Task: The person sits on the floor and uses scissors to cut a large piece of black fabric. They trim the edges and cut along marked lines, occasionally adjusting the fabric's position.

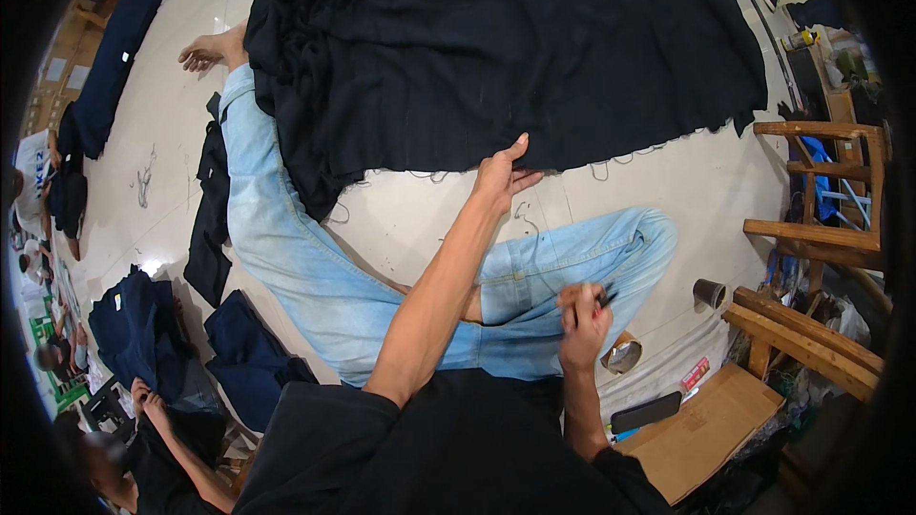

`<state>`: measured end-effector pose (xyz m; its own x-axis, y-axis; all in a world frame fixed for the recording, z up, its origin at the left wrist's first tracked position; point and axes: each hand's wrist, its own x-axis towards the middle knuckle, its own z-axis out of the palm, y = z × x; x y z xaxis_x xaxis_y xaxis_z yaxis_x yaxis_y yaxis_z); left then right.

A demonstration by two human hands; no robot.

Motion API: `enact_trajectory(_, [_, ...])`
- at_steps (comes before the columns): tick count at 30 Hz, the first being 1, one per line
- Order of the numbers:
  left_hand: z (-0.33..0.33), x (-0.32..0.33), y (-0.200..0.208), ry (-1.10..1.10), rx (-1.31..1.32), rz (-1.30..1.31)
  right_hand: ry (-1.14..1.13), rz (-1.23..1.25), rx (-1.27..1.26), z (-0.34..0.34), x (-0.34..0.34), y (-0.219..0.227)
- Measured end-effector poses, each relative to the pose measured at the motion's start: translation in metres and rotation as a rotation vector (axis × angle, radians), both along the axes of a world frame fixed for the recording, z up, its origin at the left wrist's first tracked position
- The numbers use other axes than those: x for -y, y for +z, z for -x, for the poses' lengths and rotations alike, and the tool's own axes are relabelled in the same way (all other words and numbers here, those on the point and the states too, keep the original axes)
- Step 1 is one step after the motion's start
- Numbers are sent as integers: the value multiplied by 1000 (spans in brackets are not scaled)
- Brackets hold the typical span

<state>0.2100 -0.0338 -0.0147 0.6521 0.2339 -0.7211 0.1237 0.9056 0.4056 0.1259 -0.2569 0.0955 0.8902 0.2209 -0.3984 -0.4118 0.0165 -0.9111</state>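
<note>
A large black cloth (592, 57) lies spread over the floor beyond my legs, bunched at its left side, with loose threads along its frayed near edge. My left hand (504, 175) rests at that edge, the thumb apart from the stretched fingers and touching the cloth. Above my bent right knee, my right hand (584, 319) is closed round a small dark tool (605, 297), blurred and too small to name. My legs in light blue jeans (315, 267) frame the bit of floor below the cloth.
On the right stand a wooden stool (821, 229), a brown cup (709, 294) and a phone (647, 413) by a cardboard sheet (716, 429). Folded dark garments (143, 334) lie at left. Another person (172, 448) handles dark cloth at lower left. Thread scraps (145, 176) litter the floor.
</note>
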Motion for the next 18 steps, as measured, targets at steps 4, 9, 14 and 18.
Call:
enact_trajectory(4, [1,-2,-4,12,-16,10,380,337,-99,14,64,37])
enact_trajectory(9, [5,5,-1,8,-2,-34,475,442,-278,-6,104,52])
enact_trajectory(14, [10,5,-3,-15,92,-37,-14,681,537,-62,16,17])
enact_trajectory(18, [13,5,-12,13,148,16,336,636,560,-95,-85,-44])
